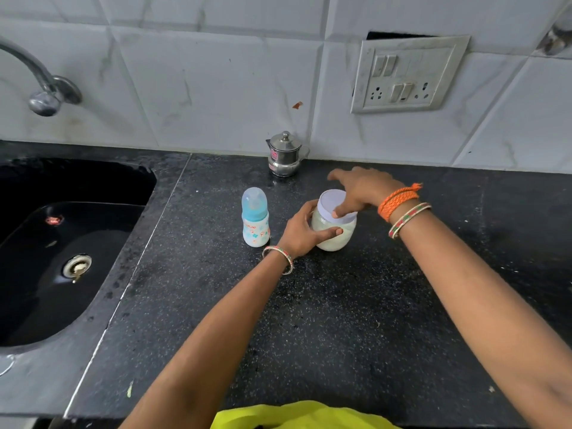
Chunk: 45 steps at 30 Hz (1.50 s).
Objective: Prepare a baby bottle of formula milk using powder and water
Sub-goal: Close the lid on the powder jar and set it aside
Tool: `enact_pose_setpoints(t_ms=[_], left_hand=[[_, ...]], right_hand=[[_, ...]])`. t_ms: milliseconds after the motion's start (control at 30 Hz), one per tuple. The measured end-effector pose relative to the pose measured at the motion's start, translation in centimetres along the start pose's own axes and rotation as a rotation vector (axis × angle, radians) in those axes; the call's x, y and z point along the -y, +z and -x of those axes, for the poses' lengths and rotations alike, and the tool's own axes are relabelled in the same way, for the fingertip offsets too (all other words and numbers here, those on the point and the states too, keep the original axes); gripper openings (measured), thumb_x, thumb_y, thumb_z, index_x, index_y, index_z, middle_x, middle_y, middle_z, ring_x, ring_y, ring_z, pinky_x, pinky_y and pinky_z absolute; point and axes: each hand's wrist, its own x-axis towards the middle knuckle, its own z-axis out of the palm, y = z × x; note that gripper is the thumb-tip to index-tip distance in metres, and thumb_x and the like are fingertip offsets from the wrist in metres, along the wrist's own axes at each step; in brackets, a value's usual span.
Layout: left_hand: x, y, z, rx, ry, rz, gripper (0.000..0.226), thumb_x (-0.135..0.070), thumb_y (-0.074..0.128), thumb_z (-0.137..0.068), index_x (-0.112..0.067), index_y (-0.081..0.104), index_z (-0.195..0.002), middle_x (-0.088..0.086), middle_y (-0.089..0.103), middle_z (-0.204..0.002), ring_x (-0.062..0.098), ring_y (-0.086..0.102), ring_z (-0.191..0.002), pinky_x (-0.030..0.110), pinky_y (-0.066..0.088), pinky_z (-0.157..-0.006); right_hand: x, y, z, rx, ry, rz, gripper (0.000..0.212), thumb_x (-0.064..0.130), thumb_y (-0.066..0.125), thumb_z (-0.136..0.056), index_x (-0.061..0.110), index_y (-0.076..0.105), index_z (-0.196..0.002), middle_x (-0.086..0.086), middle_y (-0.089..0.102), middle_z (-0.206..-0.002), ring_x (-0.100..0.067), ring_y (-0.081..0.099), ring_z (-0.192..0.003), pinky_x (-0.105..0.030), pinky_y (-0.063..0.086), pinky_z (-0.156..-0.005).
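Observation:
A clear jar of pale powder point(335, 235) with a white lid point(332, 202) stands on the black countertop point(340, 320). My left hand point(305, 230) grips the jar's side. Over the lid rests my right hand point(360, 190), thumb on its near rim and fingers spread across the far side. To the left of the jar, a baby bottle point(255, 218) with a blue collar and clear cap stands upright, closed and apart from both hands.
A small steel pot with a lid point(284, 154) sits against the tiled wall behind the jar. A black sink point(62, 243) lies at the left under a tap point(40, 85). A switch and socket plate point(408, 74) is on the wall.

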Motion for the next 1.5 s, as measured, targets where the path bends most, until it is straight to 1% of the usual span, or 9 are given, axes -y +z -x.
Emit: enact_pose_setpoints(t_ms=[100,233,400,533,633,867,1033,1300,1500], left_hand=[[0.3,0.1,-0.2,-0.004,0.010,-0.005,0.077,-0.032,0.083,-0.067,-0.022,0.043,-0.132,-0.001,0.056,-0.130,0.010,0.053,-0.115,0.026,0.044,-0.098],[0.6,0.2,-0.1,-0.011,0.024,-0.012,0.078,-0.039,0.082,-0.063,-0.024,0.046,-0.130,-0.003,0.059,-0.127,0.011,0.056,-0.115,0.030,0.046,-0.100],[0.5,0.2,-0.2,-0.021,0.024,-0.020,0.075,-0.033,0.082,-0.067,-0.024,0.044,-0.131,-0.003,0.057,-0.128,0.010,0.053,-0.114,0.027,0.043,-0.099],[0.1,0.0,-0.1,-0.012,0.014,-0.035,0.080,-0.035,0.082,-0.066,-0.025,0.041,-0.134,-0.002,0.056,-0.131,0.008,0.052,-0.115,0.025,0.042,-0.097],[0.0,-0.6,-0.3,0.008,0.022,-0.055,0.091,-0.041,0.083,-0.061,-0.033,0.034,-0.136,-0.005,0.055,-0.133,0.008,0.051,-0.119,0.027,0.041,-0.101],[-0.2,0.2,-0.2,0.012,0.028,-0.113,0.071,-0.033,0.078,-0.065,-0.027,0.046,-0.128,-0.009,0.059,-0.114,0.011,0.056,-0.107,0.031,0.047,-0.093],[-0.4,-0.3,-0.4,0.073,0.008,-0.103,0.074,-0.021,0.081,-0.070,-0.022,0.042,-0.133,-0.005,0.056,-0.121,0.010,0.050,-0.111,0.026,0.042,-0.095],[-0.1,-1.0,-0.9,0.327,-0.017,-0.220,0.101,-0.023,0.085,-0.066,-0.017,0.012,-0.136,0.000,0.038,-0.136,0.011,0.042,-0.124,0.021,0.039,-0.097],[0.7,0.5,-1.7,0.277,-0.081,-0.111,0.101,-0.040,0.087,-0.052,-0.030,0.032,-0.136,-0.007,0.053,-0.131,0.012,0.051,-0.120,0.039,0.043,-0.104]], right_hand=[[-0.3,0.5,-0.7,0.135,-0.062,-0.306,0.070,0.016,0.074,-0.078,0.028,0.041,-0.138,-0.005,0.043,-0.141,-0.027,0.054,-0.104,-0.033,0.055,-0.074],[-0.1,1.7,-0.8,-0.086,0.052,-0.270,0.063,0.057,0.070,-0.074,0.012,0.056,-0.115,-0.013,0.062,-0.115,-0.029,0.062,-0.083,-0.037,0.055,-0.071],[-0.1,2.6,-1.0,-0.181,0.132,0.021,0.076,0.074,0.047,-0.078,0.007,0.059,-0.113,-0.014,0.063,-0.113,-0.031,0.060,-0.105,-0.033,0.042,-0.076],[-0.2,2.5,-1.4,0.029,-0.178,-0.067,0.070,0.050,0.066,-0.078,0.031,0.036,-0.139,-0.008,0.047,-0.131,-0.034,0.047,-0.121,-0.044,0.043,-0.094],[-1.2,4.1,-1.4,-0.166,-0.259,-0.112,0.059,0.049,0.062,-0.078,0.039,0.041,-0.132,0.000,0.050,-0.122,-0.027,0.047,-0.115,-0.040,0.044,-0.086],[-0.2,8.0,-0.8,-0.483,-0.044,-0.017,0.060,0.062,0.039,-0.088,0.019,0.046,-0.130,-0.015,0.049,-0.111,-0.031,0.057,-0.094,-0.037,0.049,-0.068],[1.4,6.1,-1.1,-0.364,0.136,0.077,0.081,0.076,0.030,-0.083,0.005,0.054,-0.115,-0.016,0.061,-0.102,-0.028,0.060,-0.084,-0.032,0.039,-0.062],[-4.2,5.6,-1.7,-0.377,-0.687,0.251,0.067,0.068,0.029,-0.084,0.030,0.034,-0.139,-0.005,0.049,-0.126,-0.023,0.052,-0.099,-0.039,0.053,-0.070],[-5.1,6.6,-3.2,-0.366,-0.645,0.203,0.066,0.063,0.038,-0.074,0.021,0.050,-0.124,-0.007,0.051,-0.098,-0.027,0.059,-0.065,-0.027,0.039,-0.047]])
